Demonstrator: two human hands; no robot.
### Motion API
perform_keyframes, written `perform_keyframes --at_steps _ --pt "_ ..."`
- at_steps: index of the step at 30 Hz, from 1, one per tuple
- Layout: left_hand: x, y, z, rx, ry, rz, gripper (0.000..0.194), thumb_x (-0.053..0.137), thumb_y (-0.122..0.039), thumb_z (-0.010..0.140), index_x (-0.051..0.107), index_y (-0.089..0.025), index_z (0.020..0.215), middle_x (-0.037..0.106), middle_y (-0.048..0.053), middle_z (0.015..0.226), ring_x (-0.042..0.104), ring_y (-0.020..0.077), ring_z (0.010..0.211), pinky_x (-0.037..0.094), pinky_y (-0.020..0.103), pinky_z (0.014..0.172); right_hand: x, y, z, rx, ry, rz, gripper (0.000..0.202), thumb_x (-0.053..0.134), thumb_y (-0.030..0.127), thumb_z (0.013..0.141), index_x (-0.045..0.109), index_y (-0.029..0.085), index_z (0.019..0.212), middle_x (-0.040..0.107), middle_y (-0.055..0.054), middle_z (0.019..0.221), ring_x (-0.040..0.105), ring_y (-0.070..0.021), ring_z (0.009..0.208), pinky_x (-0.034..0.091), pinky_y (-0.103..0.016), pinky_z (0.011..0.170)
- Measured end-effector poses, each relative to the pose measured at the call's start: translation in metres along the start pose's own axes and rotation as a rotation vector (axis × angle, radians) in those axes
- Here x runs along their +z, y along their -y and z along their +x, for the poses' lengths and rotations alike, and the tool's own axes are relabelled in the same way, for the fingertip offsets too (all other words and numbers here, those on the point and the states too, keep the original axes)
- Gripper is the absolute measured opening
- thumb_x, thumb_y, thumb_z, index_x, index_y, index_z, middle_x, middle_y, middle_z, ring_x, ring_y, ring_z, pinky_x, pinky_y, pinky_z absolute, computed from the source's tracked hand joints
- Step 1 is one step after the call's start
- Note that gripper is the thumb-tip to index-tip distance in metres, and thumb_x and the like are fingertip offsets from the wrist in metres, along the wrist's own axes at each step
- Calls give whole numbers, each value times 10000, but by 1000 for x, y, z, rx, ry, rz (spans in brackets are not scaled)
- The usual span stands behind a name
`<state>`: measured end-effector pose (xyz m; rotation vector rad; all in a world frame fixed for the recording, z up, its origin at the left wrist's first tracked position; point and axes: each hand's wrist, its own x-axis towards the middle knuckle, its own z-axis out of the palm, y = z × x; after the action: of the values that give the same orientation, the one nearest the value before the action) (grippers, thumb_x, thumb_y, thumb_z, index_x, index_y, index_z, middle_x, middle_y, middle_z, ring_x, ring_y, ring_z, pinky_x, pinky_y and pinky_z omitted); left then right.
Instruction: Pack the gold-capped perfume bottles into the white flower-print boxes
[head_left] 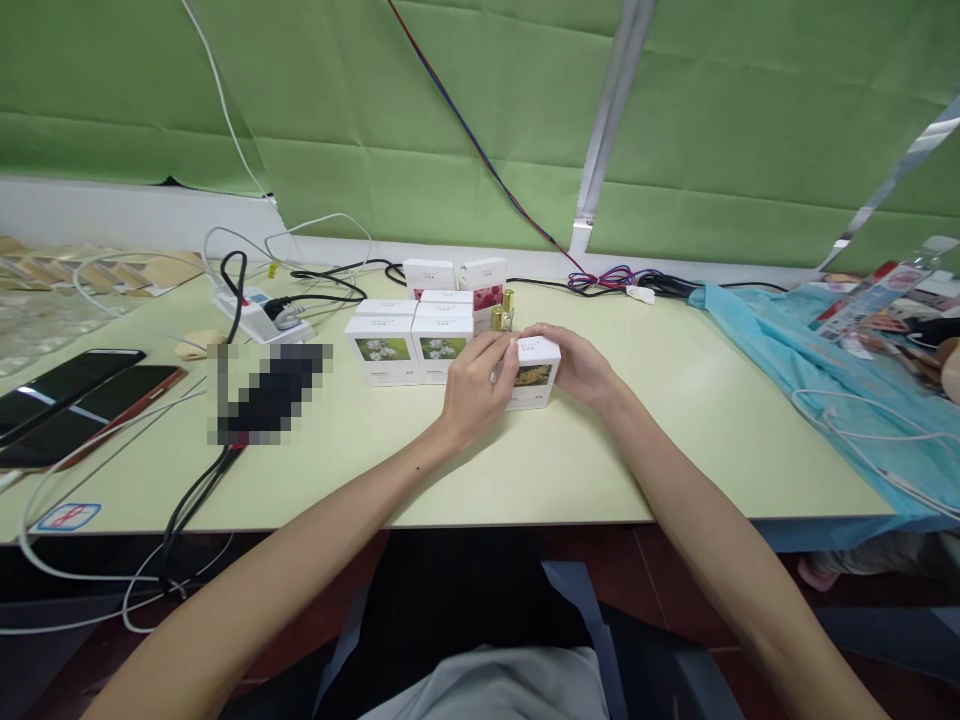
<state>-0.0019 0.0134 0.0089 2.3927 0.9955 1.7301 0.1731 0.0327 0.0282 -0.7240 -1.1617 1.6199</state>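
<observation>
Between my two hands a small white box (531,388) with a yellow flower picture stands on the table. Around its left side and top edge lie the fingers of my left hand (478,385). My right hand (576,362) wraps the right side and back, its fingertips partly hidden behind the box. Just left of them are white boxes with a white flower picture (386,350), grouped in rows. Behind stand white boxes with red pictures (484,275). Small gold-capped bottles (508,300) stand close behind my left hand, their lower parts hidden.
A power strip (259,315) with plugs and cables lies at the back left. Two phones (86,415) rest at the left beside white cables. Blue plastic sheeting (780,370) covers the right side, with a bottle (874,300) on it. Bundled wires (607,280) lie along the wall.
</observation>
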Motion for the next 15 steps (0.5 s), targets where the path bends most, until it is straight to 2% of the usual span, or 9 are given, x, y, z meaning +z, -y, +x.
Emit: perform_keyframes --at_steps 15 --pt "-2 -3 1 -56 19 16 341 413 -332 1057 718 -178 1054 739 87 1086 686 199 1024 549 351 903 0 -1 0 -5 -10 -33 229 725 437 784 763 221 851 723 -7 919 618 -181 855 467 -284 757"
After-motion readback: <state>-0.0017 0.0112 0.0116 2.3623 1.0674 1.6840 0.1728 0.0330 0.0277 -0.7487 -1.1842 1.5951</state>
